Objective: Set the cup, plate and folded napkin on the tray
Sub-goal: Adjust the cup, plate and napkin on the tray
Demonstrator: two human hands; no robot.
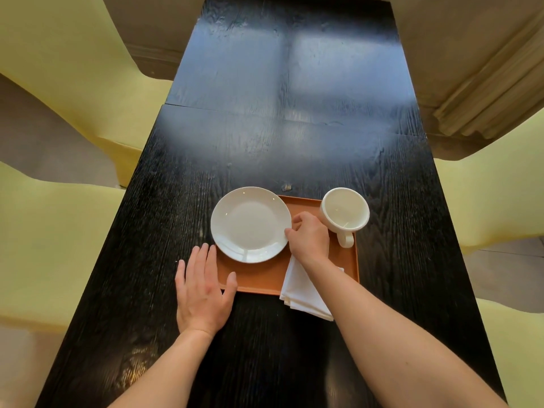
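Note:
An orange tray [259, 278] lies on a dark wooden table. A white plate [250, 223] sits on the tray's left part, its far and left rim reaching past the tray's edge. My right hand [309, 237] pinches the plate's right rim. A white cup [344, 214] stands on the tray's far right corner, handle toward me. A folded white napkin [306, 293] lies over the tray's near edge, partly under my right forearm. My left hand [203, 293] rests flat with spread fingers at the tray's near left corner, thumb on the tray.
The dark table [279, 113] stretches away from me with bare surface beyond the tray. Pale yellow chairs [59, 231] stand along both long sides. A beige curtain [485, 92] hangs at the far right.

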